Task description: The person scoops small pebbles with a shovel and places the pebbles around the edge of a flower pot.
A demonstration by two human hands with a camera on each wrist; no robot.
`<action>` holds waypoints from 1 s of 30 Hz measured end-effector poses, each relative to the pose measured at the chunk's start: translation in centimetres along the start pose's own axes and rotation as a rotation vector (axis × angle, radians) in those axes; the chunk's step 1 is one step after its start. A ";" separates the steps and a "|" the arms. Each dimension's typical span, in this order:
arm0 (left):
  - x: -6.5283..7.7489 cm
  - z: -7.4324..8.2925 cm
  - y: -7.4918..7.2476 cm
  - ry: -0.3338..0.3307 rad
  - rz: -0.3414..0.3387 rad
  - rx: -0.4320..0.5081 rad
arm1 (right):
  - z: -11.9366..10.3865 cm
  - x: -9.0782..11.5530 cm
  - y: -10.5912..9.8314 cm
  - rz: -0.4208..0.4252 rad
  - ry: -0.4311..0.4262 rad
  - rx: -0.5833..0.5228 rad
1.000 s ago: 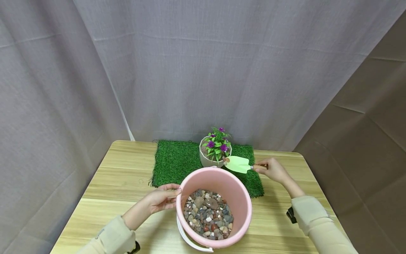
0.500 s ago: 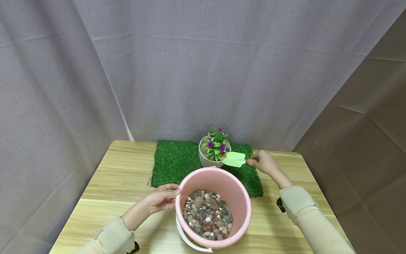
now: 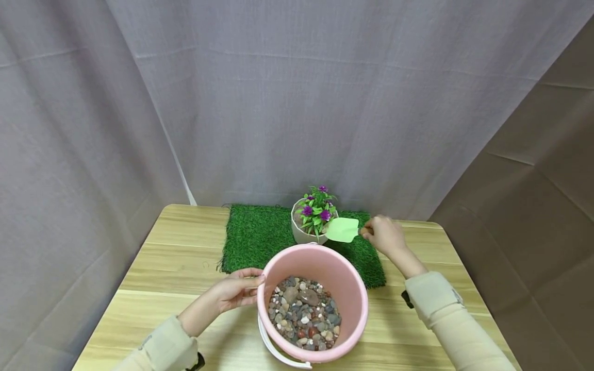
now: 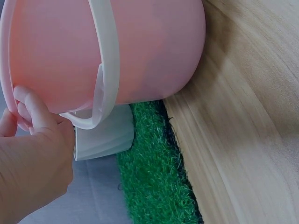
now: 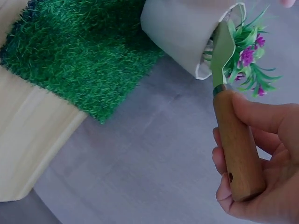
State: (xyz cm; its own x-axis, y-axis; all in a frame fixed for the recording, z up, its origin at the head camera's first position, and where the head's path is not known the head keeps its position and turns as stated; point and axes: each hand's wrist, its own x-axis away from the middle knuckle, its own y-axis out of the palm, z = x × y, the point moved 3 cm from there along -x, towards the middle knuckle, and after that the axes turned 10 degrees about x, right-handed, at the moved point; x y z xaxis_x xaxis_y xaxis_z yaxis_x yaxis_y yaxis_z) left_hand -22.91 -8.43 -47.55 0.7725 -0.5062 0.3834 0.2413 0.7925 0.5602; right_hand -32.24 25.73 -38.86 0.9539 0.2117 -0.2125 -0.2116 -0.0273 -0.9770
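A pink bucket (image 3: 357, 304) holding many mixed pebbles (image 3: 303, 314) stands at the table's front. My left hand (image 3: 238, 291) pinches the bucket's left rim, thumb on one side and fingers on the other, as the left wrist view also shows. My right hand (image 3: 385, 236) grips the wooden handle (image 5: 238, 144) of a small trowel with a pale green blade (image 3: 342, 230). The blade tilts with its tip over the rim of a white flower pot (image 3: 303, 237). In the pot grows a plant (image 3: 319, 211) with green leaves and purple flowers. Leaves partly hide the blade's tip.
Under the pot lies a green artificial grass mat (image 3: 257, 237) on the wooden table (image 3: 176, 257). The bucket's white carrying handle (image 4: 106, 51) hangs down its side. A grey curtain (image 3: 297, 103) rises behind the table.
My right hand has moved left and away from me, tilting the trowel toward the pot. The stones seen on its tip earlier have left the blade. My left hand stays on the bucket.
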 end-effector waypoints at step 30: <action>0.1 0.0 0.0 -0.003 -0.011 0.015 | -1.9 2.2 -5.0 0.196 -0.090 0.080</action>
State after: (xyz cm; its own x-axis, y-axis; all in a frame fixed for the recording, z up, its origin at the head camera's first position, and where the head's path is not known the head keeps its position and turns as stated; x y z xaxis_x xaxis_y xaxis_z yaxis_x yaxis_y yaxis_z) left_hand -22.88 -8.47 -47.49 0.7681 -0.5157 0.3795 0.2408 0.7818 0.5752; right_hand -28.69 24.46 -34.50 0.8709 0.2960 -0.3925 -0.4108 -0.0001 -0.9117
